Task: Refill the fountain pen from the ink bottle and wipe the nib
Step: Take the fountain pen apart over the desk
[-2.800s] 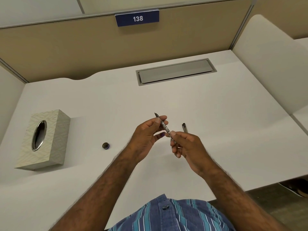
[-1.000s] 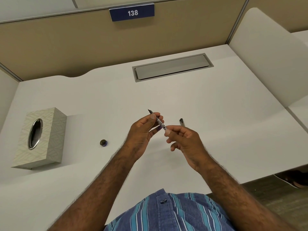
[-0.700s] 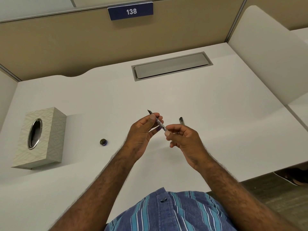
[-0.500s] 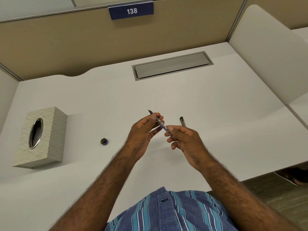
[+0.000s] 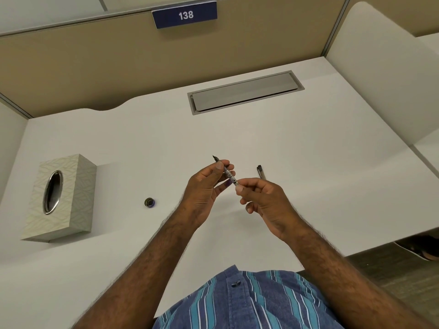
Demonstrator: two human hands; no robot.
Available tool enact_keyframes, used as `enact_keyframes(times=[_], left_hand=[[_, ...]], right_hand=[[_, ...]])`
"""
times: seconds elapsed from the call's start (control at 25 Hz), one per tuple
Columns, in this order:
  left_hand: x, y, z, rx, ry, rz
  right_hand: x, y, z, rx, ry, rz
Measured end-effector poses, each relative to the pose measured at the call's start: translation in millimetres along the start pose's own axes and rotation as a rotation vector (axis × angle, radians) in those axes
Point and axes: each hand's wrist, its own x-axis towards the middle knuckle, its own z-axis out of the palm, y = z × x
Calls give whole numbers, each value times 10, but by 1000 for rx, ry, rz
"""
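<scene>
the left hand (image 5: 206,189) pinches the fountain pen (image 5: 228,173) near its nib end between thumb and curled fingers. the right hand (image 5: 266,200) pinches the pen's rear end between thumb and forefinger, other fingers loosely curled. the pen hangs above the table (image 5: 308,143), its long axis slanting from the right hand away and leftward, nib pointing far-left. the pen cap (image 5: 260,171) lies just beyond the right hand; the ink bottle (image 5: 149,202) stands well left of the left hand.

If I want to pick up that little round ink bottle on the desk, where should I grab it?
Grab the ink bottle by its round sides, fingers coming straight down from above. It stands upright and alone on the desk, apart from the tissue box, so there is room all round it. It looks open on top, so probably keep it level.
</scene>
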Motion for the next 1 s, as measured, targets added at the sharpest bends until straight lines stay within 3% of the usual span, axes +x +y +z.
enact_keyframes(times=[1.0], left_hand=[[7, 21, -39, -8, 18, 9]], right_hand=[[-40, -54, 54, 13, -40, 32]])
